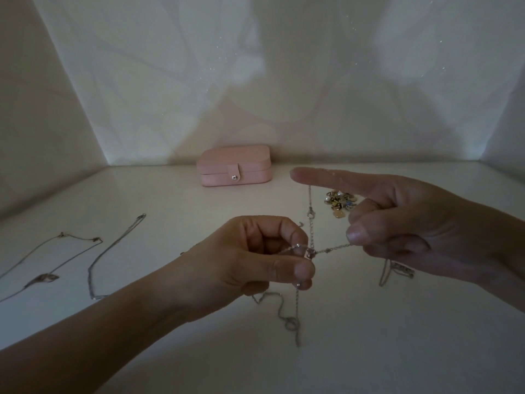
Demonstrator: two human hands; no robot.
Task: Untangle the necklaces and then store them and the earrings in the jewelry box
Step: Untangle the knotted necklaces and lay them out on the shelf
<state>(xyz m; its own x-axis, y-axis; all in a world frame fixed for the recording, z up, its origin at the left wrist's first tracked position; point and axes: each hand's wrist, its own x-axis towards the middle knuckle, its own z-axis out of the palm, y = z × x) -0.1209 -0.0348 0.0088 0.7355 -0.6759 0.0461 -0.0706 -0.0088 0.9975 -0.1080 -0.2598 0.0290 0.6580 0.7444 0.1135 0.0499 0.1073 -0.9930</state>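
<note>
Jewelry box: one
Loose necklaces: two, lying left of the jewelry box
Tangled chains: count unclear, hanging before it
Earrings: one heap, lying right of it

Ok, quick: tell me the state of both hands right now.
Left hand: closed, pinching the tangled necklace chain where the strands cross.
Right hand: closed, pinching the same chain further along, index finger held straight.

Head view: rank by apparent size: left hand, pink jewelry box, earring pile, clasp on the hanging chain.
1. left hand: nearest the camera, so its lead is inflated
2. pink jewelry box
3. earring pile
4. clasp on the chain
</note>
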